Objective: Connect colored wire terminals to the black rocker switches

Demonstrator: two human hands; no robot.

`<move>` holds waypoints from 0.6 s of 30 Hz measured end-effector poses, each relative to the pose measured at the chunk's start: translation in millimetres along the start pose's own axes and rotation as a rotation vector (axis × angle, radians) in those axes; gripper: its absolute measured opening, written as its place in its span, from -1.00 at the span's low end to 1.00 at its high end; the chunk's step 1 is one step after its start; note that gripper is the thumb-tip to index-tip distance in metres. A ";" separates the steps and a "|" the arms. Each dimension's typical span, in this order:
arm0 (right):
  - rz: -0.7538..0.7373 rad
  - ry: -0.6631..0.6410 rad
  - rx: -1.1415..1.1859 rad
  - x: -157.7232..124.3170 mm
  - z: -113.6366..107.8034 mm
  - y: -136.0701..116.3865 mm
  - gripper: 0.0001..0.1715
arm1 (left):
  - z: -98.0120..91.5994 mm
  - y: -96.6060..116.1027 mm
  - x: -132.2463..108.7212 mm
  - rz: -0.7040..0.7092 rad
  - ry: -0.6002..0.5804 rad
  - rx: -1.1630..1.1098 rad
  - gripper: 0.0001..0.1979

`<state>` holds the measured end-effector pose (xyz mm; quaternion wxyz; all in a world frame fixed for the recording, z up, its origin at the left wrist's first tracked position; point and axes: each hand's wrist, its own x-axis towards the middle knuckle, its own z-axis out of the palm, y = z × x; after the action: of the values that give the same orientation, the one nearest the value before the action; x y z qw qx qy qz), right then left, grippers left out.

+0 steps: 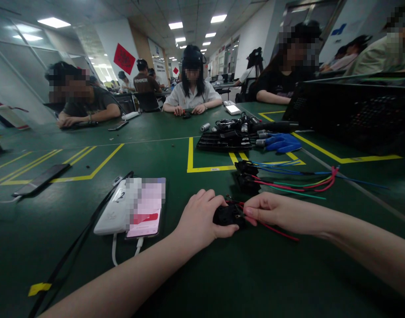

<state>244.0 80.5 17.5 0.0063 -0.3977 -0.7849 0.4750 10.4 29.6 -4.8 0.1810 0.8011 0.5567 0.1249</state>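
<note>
My left hand (206, 217) is wrapped round a small black plastic housing (227, 215), which rests at the table's surface with the thumb along its near side. Close against its right side, my right hand (264, 208) pinches with thumb and fingertips; a red wire (282, 233) trails out below it to the right. The exact spot between those fingertips is hidden, though the wire seems to run from there. Just beyond lie similar black housings (249, 182) with blue, red and green wires (298, 183) fanning off to the right.
Left of my hands are a white power bank (113, 212) and a lit phone (148, 207) with white cables. A black strap (80, 238) runs alongside. Farther back sit a pile of black parts (225, 140), blue gloves (282, 142) and a black crate (351, 115). Several people sit around the table.
</note>
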 end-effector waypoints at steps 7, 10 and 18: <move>0.003 -0.084 -0.019 4.5 -4.1 -0.7 -0.19 | 0.0 0.7 0.3 0.003 -0.017 0.009 -0.60; 0.028 -0.088 -0.063 6.1 -7.8 1.3 -0.21 | 0.7 -0.3 0.0 0.007 -0.012 0.002 -0.59; 0.070 -0.067 -0.073 2.6 -13.1 2.8 -0.15 | 2.0 -3.9 0.3 0.013 -0.004 -0.016 -0.58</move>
<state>249.1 92.5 21.7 -0.0514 -0.4088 -0.7870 0.4592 8.1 30.8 -8.3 0.1875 0.8034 0.5503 0.1289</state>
